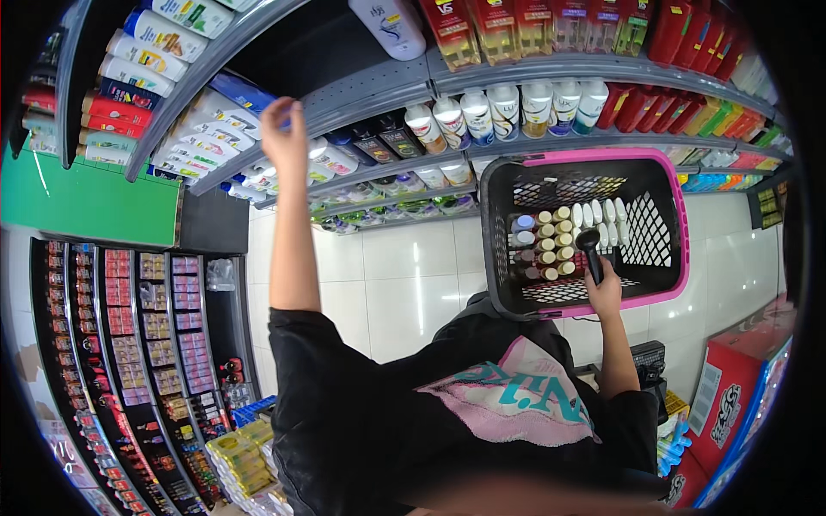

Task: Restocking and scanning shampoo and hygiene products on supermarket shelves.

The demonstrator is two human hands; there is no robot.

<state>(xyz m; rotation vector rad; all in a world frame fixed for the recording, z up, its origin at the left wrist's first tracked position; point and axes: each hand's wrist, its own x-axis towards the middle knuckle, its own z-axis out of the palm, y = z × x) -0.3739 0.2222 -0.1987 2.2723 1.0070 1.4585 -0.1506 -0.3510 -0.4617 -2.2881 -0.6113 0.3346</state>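
Observation:
My left hand (284,135) is raised at the shelf with its fingers apart and slightly curled. It overlaps the end of a blue bottle (242,91) in the view; whether they touch is unclear. In my right hand (604,290) is a black handheld tool (594,257) with a rounded head, which looks like a barcode scanner. That tool is over a black plastic shopping basket (685,222) with a pink rim and mesh sides. Rows of upright bottles stand in the basket, among them cream-capped bottles (547,244) and white bottles (608,211).
Grey shelves (368,84) carry shampoo bottles, with pump-type white bottles (476,117) and red-gold boxes (493,29) further right. A rack of small packets (155,309) stands at left. Behind me are yellow packs (239,458) and a red carton (726,387). The floor (406,277) is pale tile.

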